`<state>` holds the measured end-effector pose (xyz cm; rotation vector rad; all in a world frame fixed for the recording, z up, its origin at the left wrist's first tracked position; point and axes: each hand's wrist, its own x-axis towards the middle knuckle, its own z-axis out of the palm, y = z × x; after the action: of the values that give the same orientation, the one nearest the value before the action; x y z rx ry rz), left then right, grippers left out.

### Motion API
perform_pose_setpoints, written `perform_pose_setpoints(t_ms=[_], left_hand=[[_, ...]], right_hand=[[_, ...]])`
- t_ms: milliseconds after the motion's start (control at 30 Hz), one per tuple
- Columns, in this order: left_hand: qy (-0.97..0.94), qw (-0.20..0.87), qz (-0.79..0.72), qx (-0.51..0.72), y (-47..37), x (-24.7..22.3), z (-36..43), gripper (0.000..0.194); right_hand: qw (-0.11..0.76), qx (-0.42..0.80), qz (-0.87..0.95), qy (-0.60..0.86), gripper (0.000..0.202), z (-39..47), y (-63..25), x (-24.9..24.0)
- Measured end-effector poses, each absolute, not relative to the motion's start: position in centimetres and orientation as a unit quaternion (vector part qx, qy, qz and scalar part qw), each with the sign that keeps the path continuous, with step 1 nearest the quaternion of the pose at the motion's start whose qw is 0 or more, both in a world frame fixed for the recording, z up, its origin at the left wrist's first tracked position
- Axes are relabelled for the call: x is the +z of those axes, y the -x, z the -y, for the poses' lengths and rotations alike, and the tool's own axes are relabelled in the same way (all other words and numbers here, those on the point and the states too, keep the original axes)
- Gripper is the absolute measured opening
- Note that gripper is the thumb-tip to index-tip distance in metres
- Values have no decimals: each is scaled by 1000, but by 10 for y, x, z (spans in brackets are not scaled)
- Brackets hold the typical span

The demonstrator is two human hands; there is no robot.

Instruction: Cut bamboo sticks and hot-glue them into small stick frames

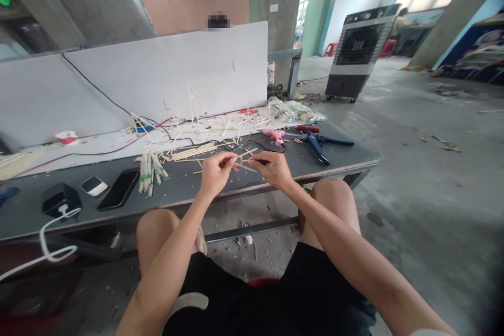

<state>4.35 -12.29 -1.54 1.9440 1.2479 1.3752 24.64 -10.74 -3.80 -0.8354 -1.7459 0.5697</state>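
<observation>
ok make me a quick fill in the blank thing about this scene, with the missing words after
1. The glue gun is ____ in colour.
2. In the picture, the phone lies to the ____ of the bundled sticks.
3. The left hand is nearer to the bundled sticks than the ____ hand is.
4. No glove covers either of the person's hands: both are ____.

Missing words: pink; left; right; bare

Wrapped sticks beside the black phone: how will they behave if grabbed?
The wrapped sticks are probably light, being thin and wood-like. Straight lengths suggest they'd stay stiff. The pile may splay when lifted, since some packets lie at different angles.
</observation>
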Motion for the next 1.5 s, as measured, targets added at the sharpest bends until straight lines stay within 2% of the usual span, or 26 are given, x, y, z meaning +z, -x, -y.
perform_pose_setpoints(t_ms=[267,467,733,900,1067,1367,1500], left_hand=[[-700,235,-445,506,-43,-10,123,26],[-670,317,-398,541,-41,-13,119,25],[-649,386,-325,569,-41,-7,122,20],[-657,377,-331,562,-42,-7,122,21],[-668,359,-346,553,-43,-8,123,23],[-657,363,-361,554,-43,-8,125,23],[-653,359,-367,558,-43,-7,125,23]], right_hand=[[538,288,708,355,27,105,-255,-32],[573,356,651,346,26,107,-261,-30],[581,333,683,290,26,123,-258,-22],[568,267,736,253,26,134,-252,-15],[580,218,735,274,19,134,-245,-18],[566,265,714,316,29,133,-254,-14],[610,227,620,437,37,121,-261,-17]])
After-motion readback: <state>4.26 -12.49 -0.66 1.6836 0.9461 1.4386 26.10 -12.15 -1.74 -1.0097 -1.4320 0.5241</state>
